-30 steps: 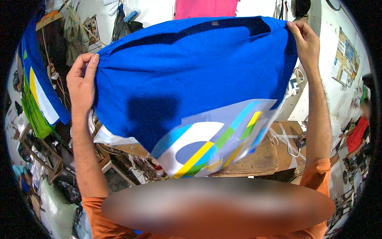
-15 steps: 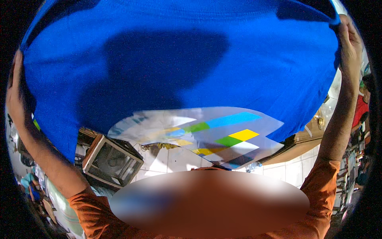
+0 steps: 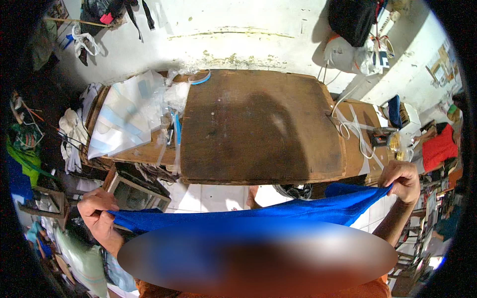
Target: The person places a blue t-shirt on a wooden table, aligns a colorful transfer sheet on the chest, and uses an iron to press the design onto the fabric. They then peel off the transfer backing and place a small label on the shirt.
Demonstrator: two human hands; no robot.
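A blue T-shirt (image 3: 278, 212) is stretched in a long band between my two hands, low in the view, on the near side of the table. My left hand (image 3: 98, 211) pinches one end at the lower left, fingers closed on the cloth. At the right, my right hand (image 3: 401, 182) grips the other end between thumb and fingers. The cloth sags slightly in its middle. A blurred patch hides its lower part, and the printed pattern does not show now.
Beyond the shirt stands a table with a brown wooden board (image 3: 238, 144). Clear plastic sheets (image 3: 124, 116) lie left of it; a white cable (image 3: 366, 144) runs down its right side. A wood-framed box (image 3: 136, 191) sits below left. Bags (image 3: 343, 52) hang on the wall.
The shirt, earlier spread high before me with its colourful diamond print showing, has come down and toward me. Both hands moved lower, still holding it, and the table is now uncovered.
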